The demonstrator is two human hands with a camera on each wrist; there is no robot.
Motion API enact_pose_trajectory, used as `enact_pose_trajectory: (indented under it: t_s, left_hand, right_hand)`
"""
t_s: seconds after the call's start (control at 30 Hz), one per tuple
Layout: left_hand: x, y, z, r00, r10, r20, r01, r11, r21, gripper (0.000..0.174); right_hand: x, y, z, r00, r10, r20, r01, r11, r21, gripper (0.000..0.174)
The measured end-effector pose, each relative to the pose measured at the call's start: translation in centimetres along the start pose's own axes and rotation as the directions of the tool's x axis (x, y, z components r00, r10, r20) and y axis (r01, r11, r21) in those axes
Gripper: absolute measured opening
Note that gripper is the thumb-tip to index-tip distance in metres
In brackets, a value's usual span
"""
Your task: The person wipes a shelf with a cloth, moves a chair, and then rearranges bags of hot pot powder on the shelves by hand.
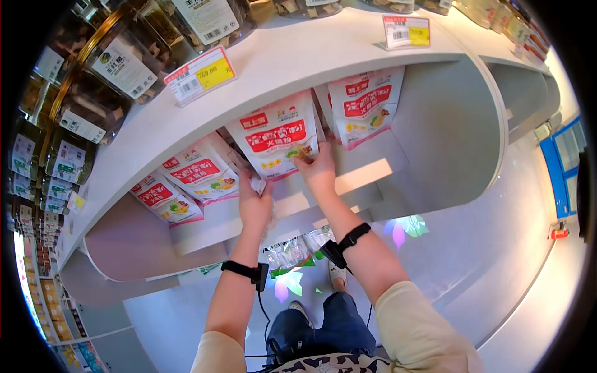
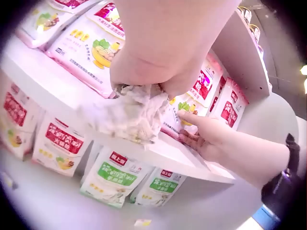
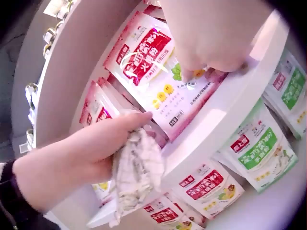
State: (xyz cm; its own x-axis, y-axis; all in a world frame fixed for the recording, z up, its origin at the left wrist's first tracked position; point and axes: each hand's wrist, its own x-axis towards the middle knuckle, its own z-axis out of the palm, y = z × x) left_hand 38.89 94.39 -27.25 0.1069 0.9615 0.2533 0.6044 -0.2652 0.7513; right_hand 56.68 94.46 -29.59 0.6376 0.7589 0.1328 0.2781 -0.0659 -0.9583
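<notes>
The right hand [image 1: 319,170] pinches the middle bag [image 1: 273,133] by its low right corner; the bag stands tall on the shelf [image 3: 211,125], up and left. The left hand [image 1: 253,202] grips a rag [image 3: 136,167] (all scrunchy) near its left side.

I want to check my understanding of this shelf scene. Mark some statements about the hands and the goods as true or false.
1. The left hand holds a crumpled cloth. True.
2. The right hand holds this cloth too. False: its fingers grip a red-labelled pouch near the lower edge.
3. Green-labelled pouches are on a lower level than the gripped pouch. True.
4. The price tags are plain blue. False: they show white, red and yellow.
5. Both forearms wear black bands. True.
</notes>
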Motion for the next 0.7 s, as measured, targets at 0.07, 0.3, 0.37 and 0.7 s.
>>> enact_pose_trajectory:
  t_s: [0.07, 0.3, 0.37, 0.7]
  left_hand:
    - [1.5, 0.8, 0.9, 0.999, -0.044, 0.006, 0.045, 0.997, -0.059, 0.065]
    - [5.1, 4.2, 0.9, 1.000, -0.001, -0.023, -0.004, 0.972, -0.234, 0.069]
    - [6.2, 3.9, 1.1, 0.998, 0.055, -0.021, -0.058, 0.964, -0.259, 0.076]
    - [7.8, 3.0, 1.5, 0.961, -0.113, 0.253, 0.243, 0.781, -0.575, 0.072]
  right_hand:
    - [0.0, -0.3, -0.8, 0.998, -0.061, -0.009, 0.060, 0.992, -0.112, 0.067]
    - [1.6, -1.0, -2.6, 0.966, -0.242, 0.092, 0.257, 0.853, -0.455, 0.113]
    - [2.8, -0.8, -2.3, 0.957, -0.259, 0.133, 0.290, 0.885, -0.364, 0.119]
    - [8.4, -0.7, -1.3, 0.824, -0.131, 0.552, 0.086, 0.991, 0.107, 0.115]
